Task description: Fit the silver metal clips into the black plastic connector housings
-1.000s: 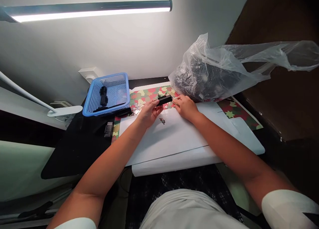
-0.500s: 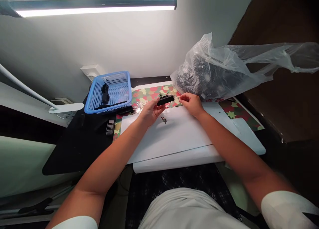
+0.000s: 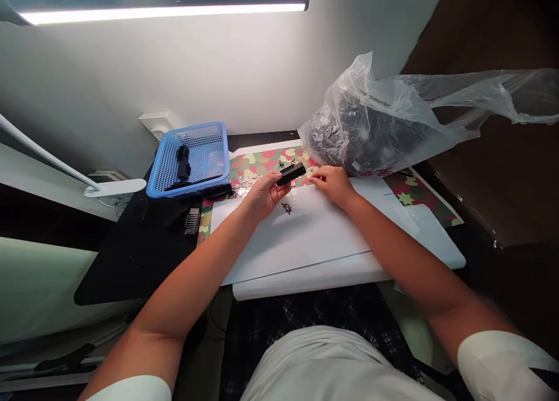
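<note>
A black slotted plastic block (image 3: 292,174) is gripped in my left hand (image 3: 264,196), held above the white sheet (image 3: 301,232). My right hand (image 3: 334,184) is just right of the block, thumb and fingertips pinched together; whatever may be between them is too small to make out. Below the block, a little cluster of small metal pieces (image 3: 286,208) rests on the sheet. More shiny small metal parts (image 3: 243,185) lie scattered on the patterned paper (image 3: 257,163) behind my left hand.
A blue mesh basket (image 3: 227,156) holding black plastic pieces stands at the back left. Another slotted black piece (image 3: 192,222) lies on the black table (image 3: 144,255). At the back right sits a clear plastic bag (image 3: 375,121) with dark contents. A lamp tube (image 3: 166,8) shines overhead.
My left hand has tilted the black block slightly, its right end now higher. My right hand has shifted a little left and its fingers have curled further inward.
</note>
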Action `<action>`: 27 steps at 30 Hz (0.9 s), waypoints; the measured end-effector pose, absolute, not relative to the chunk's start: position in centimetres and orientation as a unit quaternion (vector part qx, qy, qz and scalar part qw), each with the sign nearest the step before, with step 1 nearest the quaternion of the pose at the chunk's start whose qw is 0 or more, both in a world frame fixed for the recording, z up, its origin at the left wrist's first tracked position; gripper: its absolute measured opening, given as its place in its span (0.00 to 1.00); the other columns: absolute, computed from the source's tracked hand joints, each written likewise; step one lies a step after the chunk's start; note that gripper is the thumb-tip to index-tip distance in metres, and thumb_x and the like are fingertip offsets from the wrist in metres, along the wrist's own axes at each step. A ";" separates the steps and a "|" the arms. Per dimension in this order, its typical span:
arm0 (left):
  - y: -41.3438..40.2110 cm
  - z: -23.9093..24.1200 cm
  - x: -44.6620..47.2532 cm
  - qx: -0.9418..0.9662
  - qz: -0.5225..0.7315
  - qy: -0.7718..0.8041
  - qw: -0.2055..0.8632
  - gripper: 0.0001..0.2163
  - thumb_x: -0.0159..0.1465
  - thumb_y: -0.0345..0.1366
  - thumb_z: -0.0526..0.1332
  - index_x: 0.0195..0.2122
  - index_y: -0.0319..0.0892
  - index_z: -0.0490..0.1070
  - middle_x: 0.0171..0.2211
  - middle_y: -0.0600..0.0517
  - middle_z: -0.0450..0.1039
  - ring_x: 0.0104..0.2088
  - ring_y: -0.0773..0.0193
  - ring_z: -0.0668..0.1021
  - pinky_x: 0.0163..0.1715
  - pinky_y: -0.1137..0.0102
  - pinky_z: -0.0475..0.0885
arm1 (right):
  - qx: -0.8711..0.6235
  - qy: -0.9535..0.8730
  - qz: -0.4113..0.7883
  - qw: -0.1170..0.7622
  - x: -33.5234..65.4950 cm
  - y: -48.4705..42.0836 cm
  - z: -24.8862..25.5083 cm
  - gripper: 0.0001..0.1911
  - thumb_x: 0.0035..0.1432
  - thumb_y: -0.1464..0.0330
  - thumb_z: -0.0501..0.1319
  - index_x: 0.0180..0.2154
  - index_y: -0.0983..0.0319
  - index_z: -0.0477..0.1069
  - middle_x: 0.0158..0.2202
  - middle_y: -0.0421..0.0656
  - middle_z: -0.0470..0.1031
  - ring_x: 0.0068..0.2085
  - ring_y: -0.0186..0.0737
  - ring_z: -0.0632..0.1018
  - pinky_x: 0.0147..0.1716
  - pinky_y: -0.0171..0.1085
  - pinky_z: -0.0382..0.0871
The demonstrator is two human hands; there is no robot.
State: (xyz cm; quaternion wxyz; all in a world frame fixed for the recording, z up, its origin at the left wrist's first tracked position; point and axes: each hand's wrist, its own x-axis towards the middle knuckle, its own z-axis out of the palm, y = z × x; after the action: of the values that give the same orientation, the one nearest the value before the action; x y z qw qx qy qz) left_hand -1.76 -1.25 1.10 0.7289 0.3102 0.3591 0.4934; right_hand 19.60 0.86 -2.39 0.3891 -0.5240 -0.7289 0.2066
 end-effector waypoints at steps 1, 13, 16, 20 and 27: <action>-1.3 1.1 -1.8 0.315 0.490 0.356 0.731 0.03 0.58 0.28 0.63 0.33 0.38 0.71 0.34 0.49 0.78 0.31 0.71 0.79 0.36 0.77 0.79 | -0.528 -0.696 0.252 0.417 19.6 0.7 -2.2 0.08 0.55 0.66 0.64 0.28 0.62 0.79 0.26 0.42 0.76 0.30 0.38 0.73 0.34 0.38 0.65; -1.4 -0.4 -1.7 0.620 0.468 0.375 0.507 0.18 0.50 0.28 0.66 0.44 0.42 0.77 0.42 0.48 0.79 0.40 0.62 0.79 0.39 0.67 0.74 | -0.432 -0.479 0.546 0.535 19.1 -1.7 0.8 0.16 0.41 0.58 0.71 0.29 0.62 0.73 0.29 0.42 0.79 0.28 0.34 0.75 0.25 0.32 0.63; -1.8 -0.5 -1.5 0.717 0.503 0.346 0.336 0.19 0.50 0.26 0.65 0.45 0.44 0.77 0.43 0.49 0.77 0.42 0.61 0.78 0.43 0.65 0.74 | -0.425 -0.516 0.493 0.557 18.8 -1.5 0.2 0.13 0.44 0.59 0.69 0.27 0.61 0.73 0.25 0.38 0.74 0.25 0.30 0.68 0.25 0.33 0.59; -2.1 -0.3 -1.3 0.773 0.515 0.308 0.207 0.21 0.51 0.23 0.64 0.46 0.44 0.76 0.43 0.49 0.76 0.42 0.63 0.78 0.43 0.65 0.76 | -0.442 -0.571 0.381 0.577 18.4 -1.6 -0.4 0.10 0.50 0.61 0.66 0.27 0.61 0.73 0.24 0.37 0.70 0.26 0.31 0.66 0.29 0.36 0.60; -2.6 -0.5 -1.2 0.794 0.507 0.293 0.164 0.20 0.53 0.24 0.66 0.48 0.45 0.75 0.45 0.49 0.74 0.45 0.63 0.79 0.42 0.67 0.81 | -0.473 -0.649 0.215 0.555 18.0 -2.6 0.1 0.07 0.55 0.65 0.62 0.26 0.60 0.71 0.27 0.39 0.71 0.28 0.35 0.66 0.32 0.38 0.62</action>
State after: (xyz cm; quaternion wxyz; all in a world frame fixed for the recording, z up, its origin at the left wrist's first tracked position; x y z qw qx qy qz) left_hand -1.16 -2.64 -0.52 0.1642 0.7941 0.2928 0.5067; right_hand 17.97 -2.59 0.08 0.5555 -0.4731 -0.6492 0.2148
